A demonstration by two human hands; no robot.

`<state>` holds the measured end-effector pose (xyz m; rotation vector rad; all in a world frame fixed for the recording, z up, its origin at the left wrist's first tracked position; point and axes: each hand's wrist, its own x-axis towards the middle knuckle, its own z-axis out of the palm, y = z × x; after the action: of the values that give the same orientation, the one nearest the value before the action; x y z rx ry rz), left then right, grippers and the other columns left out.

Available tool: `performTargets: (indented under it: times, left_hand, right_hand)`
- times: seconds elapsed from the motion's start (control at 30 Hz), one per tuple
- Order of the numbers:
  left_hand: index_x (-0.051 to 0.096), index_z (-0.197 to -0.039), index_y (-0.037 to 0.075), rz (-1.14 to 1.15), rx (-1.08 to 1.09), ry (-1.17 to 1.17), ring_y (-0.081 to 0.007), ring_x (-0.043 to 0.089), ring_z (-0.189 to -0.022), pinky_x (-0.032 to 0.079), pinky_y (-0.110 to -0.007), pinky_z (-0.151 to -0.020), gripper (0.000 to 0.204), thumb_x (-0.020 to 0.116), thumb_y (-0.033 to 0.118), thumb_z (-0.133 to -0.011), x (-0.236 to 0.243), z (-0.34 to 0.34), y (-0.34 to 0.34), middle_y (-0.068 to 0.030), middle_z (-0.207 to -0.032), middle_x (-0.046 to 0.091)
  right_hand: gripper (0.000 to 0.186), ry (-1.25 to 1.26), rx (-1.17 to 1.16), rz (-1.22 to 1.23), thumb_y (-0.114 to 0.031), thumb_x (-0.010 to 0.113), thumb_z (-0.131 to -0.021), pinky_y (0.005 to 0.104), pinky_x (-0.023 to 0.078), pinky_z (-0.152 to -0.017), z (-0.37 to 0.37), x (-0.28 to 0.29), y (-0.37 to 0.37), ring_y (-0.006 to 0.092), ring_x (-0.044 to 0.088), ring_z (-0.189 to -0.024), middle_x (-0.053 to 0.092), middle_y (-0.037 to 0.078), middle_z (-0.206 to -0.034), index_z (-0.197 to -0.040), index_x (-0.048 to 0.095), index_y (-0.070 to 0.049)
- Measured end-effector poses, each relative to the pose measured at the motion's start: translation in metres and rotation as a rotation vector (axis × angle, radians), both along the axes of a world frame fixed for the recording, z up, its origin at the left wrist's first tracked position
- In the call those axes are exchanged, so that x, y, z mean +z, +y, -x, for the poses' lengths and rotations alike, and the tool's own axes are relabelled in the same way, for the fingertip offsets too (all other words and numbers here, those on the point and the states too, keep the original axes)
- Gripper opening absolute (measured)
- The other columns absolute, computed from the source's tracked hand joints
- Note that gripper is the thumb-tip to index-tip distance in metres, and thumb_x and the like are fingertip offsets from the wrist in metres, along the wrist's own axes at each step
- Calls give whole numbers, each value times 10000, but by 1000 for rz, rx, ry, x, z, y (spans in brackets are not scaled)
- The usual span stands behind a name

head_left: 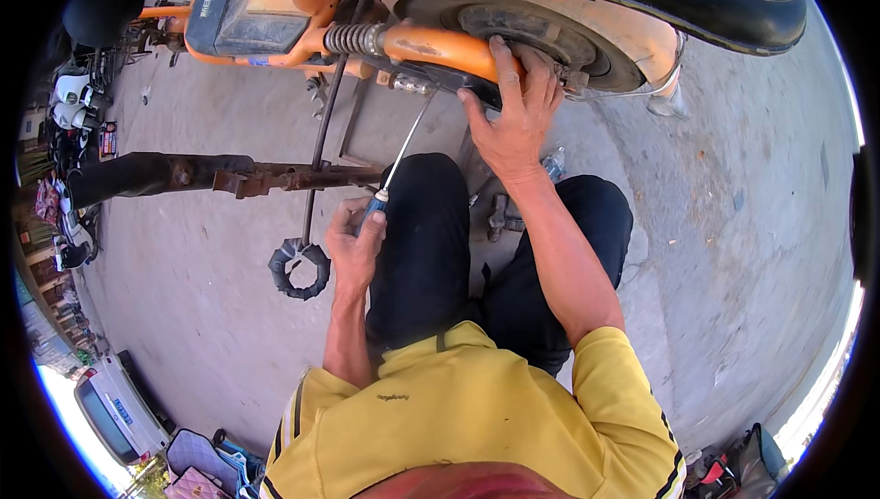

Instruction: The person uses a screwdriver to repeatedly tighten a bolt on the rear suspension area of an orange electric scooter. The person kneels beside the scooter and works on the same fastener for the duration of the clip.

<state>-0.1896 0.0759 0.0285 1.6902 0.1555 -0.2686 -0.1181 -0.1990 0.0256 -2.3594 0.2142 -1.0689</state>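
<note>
Pale concrete ground (733, 252) spreads beneath everything. At the far lower left a white vehicle (133, 407) bears a blue, printed plate. An orange two-wheeler (445, 48) crosses the top, its dusty wheel (550, 32) under a black-edged fender. The person's yellow shirt (458, 407) carries small dark lettering, too small to read. A rusty metal bar (275, 176) stands out at left. The grey-black box (252, 22) on the bike has pale printed characters on one end. The right hand (518, 123) is partly open, thumb spread from the fingers, fingertips on the orange tube beside the wheel, thumb against the dark cover below it. The left hand (353, 238) is closed round the blue handle of a screwdriver (401, 155), whose shaft slants up toward that cover's lower edge; whether the tip touches cannot be told.
</note>
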Motion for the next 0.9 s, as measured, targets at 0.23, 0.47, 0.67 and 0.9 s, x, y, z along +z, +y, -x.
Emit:
performTargets:
  times: [0.23,0.47,0.67,0.9]
  left_hand:
    - [645,-1096,45,54,33,9,-48,488,-567,322,-194,-467,222,749,202,-979,-16,6,-3,-15,-736,615]
    - [637,-1119,27,-19,57,-28,-44,481,-574,319,-188,-477,270,751,227,-978,-15,7,-7,-16,-748,614]
    - [633,-1156,19,-18,40,-27,-42,475,-589,320,-197,-491,296,755,222,-979,-19,9,-4,-4,-766,603]
    - [636,-1178,11,-50,39,-45,-46,461,-586,317,-202,-497,317,744,240,-987,-24,8,-7,-25,-782,619]
  right_hand:
    - [799,-60,55,-49,-198,867,-744,489,365,-1040,-3,-8,-4,355,508,-1196,534,138,-1322,-1475,554,-122]
    - [742,63,95,-91,-153,837,-744,493,388,-992,40,-14,11,350,519,-1176,542,140,-1245,-1426,562,-59]
    - [728,238,54,-266,-136,810,-805,474,445,-968,45,-12,21,350,562,-1111,547,159,-1244,-1458,509,-30]
    - [740,263,196,-566,-126,787,-855,394,513,-685,48,-23,21,276,619,-700,600,77,-778,-1483,420,5]
